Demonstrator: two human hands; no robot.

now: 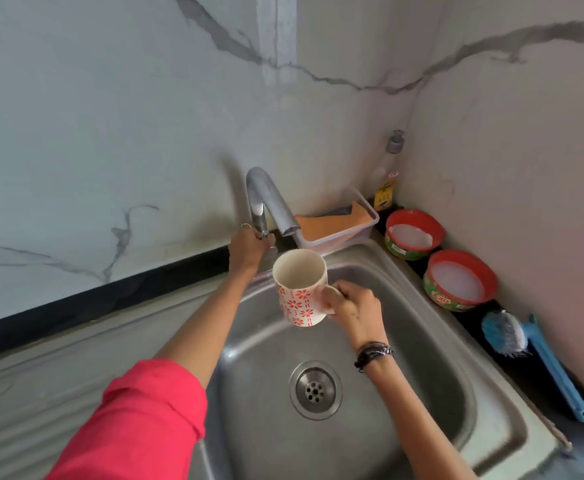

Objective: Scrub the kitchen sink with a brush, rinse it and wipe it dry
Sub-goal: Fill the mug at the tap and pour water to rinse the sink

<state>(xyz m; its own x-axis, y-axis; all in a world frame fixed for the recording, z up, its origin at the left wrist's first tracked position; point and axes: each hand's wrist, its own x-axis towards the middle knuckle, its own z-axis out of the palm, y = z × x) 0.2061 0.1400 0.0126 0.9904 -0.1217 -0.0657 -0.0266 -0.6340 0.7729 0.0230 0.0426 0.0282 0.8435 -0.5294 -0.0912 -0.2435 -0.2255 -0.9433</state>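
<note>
The job looks barely begun: no water runs from the spout, the basin shows no suds, and the brush lies untouched, so scrubbing, rinsing and drying all seem left to do.

At the left, a ridged steel draining board slopes beside the basin under a veined marble-look wall. The left hand point(247, 249), its grip curled round the lever at the base of the tap point(266, 199), a curved chrome spout, seems about to start the water. Just below the spout the right hand point(354, 311) holds a mug point(299, 289), cream with red flowers, its grip pinching the handle. Under both lies the sink point(432, 344), dull brushed steel with rounded corners and a perforated drain. Behind it a clear tray holds an orange cloth. On the bench at the right stand two round red-rimmed tubs of white paste, then the brush point(507, 336), blue plastic with stiff blue-white bristles and a long handle.
</note>
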